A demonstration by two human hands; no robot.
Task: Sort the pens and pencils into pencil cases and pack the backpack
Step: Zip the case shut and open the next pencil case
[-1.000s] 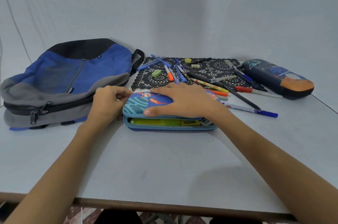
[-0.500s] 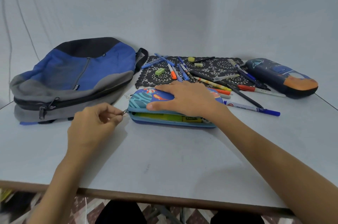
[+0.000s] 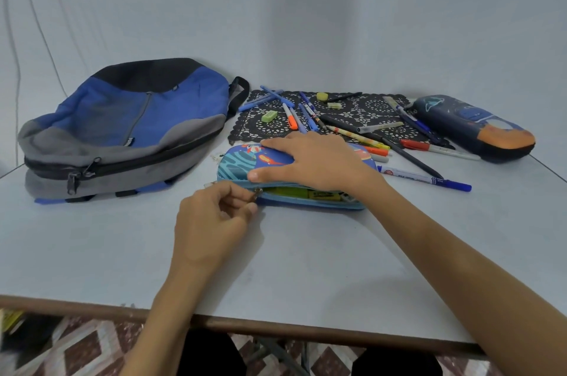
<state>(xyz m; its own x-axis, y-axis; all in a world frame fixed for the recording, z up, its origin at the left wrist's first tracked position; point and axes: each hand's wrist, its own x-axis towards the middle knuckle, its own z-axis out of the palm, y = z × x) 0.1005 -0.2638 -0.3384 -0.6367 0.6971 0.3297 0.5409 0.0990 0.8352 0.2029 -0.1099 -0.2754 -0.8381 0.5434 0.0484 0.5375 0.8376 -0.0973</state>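
While the backpack (image 3: pixel 122 130) lies flat at the far left of the counter (image 3: pixel 306 268), I work just right of it, near the front edge.

Left hand (image 3: pixel 211 219): fingers (image 3: pixel 242 207) curled, thumb and forefinger pinching the zip pull (image 3: pixel 257 191) at the near left corner of the blue case (image 3: pixel 242 165).

Blue case: centre of counter, lid lowered but not zipped. A gap along the near side shows yellow and green items inside; I cannot tell what each one is.

Right hand (image 3: pixel 313 161): laid flat on the lid, fingers (image 3: pixel 276 142) straight and spread, pointing left, thumb along the lid's near edge. It presses down and grips nothing.

Behind the case: black lace mat (image 3: pixel 362 112), touching the case's far side. Loose pens (image 3: pixel 306 115) lie scattered on it, with a green eraser (image 3: pixel 269 116) and an orange marker (image 3: pixel 290 116) toward its left.

Right of the case: a blue-capped pen (image 3: pixel 429 180) on bare counter, and beyond it a red marker (image 3: pixel 435 148) off the mat's corner.

Far right: dark case (image 3: pixel 472 127), closed, lying at the mat's right end, well apart from both hands.
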